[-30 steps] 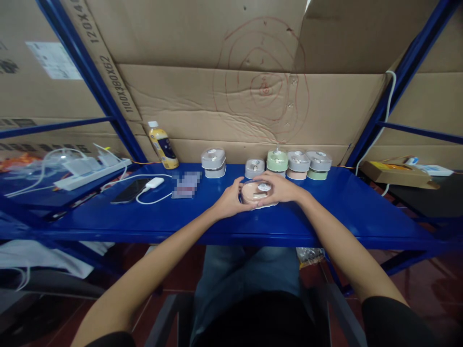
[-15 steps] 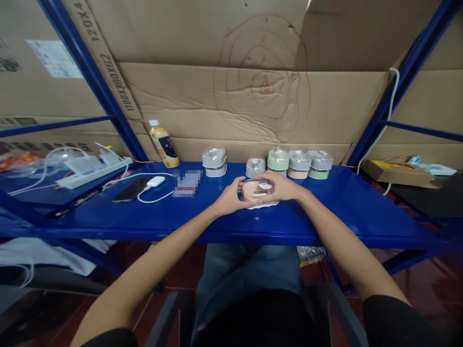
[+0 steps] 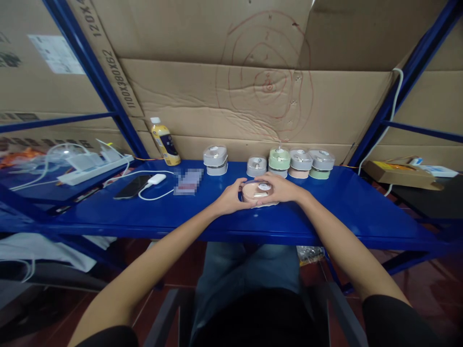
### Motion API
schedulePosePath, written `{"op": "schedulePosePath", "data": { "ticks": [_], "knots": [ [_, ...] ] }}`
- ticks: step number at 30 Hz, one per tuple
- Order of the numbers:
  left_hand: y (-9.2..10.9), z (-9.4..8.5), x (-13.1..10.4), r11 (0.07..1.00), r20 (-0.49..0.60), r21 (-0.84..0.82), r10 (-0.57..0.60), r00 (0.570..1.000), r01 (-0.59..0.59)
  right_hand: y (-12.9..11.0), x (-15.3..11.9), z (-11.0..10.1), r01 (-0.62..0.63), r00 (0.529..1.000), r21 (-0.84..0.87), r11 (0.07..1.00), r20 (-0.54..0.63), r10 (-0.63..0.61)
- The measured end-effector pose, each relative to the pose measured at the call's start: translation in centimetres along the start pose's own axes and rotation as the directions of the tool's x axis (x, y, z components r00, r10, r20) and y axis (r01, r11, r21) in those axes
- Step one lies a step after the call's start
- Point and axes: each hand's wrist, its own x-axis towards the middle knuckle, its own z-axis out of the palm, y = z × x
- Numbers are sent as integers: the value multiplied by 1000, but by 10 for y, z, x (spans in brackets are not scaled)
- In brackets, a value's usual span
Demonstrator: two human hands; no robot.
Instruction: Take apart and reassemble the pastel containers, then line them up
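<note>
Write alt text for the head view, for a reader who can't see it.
A person's left hand and right hand hold a pale pink, clear-topped container over a blue table. Behind stand similar containers, mostly stacked in twos, and a yellow bottle, before a cardboard wall; a phone lies left.

The short sleeves (image 3: 390, 321) are black, like the shirt (image 3: 256, 320). The jeans (image 3: 249, 270) are a muted blue. Left hand (image 3: 230, 198), right hand (image 3: 281, 188) and both forearms (image 3: 181, 233) are bare.
</note>
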Motion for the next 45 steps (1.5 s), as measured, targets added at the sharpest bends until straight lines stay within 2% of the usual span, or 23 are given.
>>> {"op": "schedulePosePath", "data": {
  "ticks": [5, 10, 14, 16, 19, 22, 25, 30, 33, 37, 39, 41, 45],
  "knots": [
    [3, -5, -3, 980, 14, 193, 53, 998, -55, 2, 0, 3, -35, 999, 5, 999, 23, 34],
    [7, -12, -8, 943, 47, 311, 109, 993, -118, 8, 3, 15, -22, 1000, 26, 999, -4, 22],
    [7, -21, -23, 910, 80, 385, 132, 988, -152, 10, 8, 28, -4, 999, 53, 999, -44, 6],
    [6, -27, -36, 886, 90, 435, 137, 987, -162, 9, 10, 33, -39, 997, 60, 997, -66, 43],
    [8, -33, -54, 825, 22, 550, 137, 990, -127, 9, 12, 38, -122, 986, 61, 991, -104, 128],
    [12, -36, -60, 739, -72, 671, 144, 987, -59, 9, 12, 38, -135, 977, 46, 990, -161, 141],
    [15, -36, -46, 692, -101, 722, 117, 988, -8, 10, 12, 30, -110, 962, 59, 992, -247, 121],
    [10, -30, 9, 653, -153, 755, 86, 984, 61, 14, 10, 15, -111, 906, 80, 991, -402, 134],
    [4, -25, 45, 625, -179, 774, 64, 982, 100, 16, 9, 12, -114, 893, 73, 991, -428, 135],
    [2, -22, 81, 492, -177, 855, -24, 984, 166, 16, 10, 17, -96, 897, 59, 994, -429, 112],
    [1, -22, 92, 454, -168, 874, -54, 984, 174, 16, 10, 19, -81, 900, 59, 995, -424, 99],
    [-1, -25, 97, 458, -156, 873, -61, 986, 166, 15, 11, 20, -69, 901, 60, 996, -425, 88],
    [-6, -39, 93, 501, -185, 855, 55, 981, 133, 14, 11, 19, -65, 896, 52, 997, -437, 81]
  ]
}}
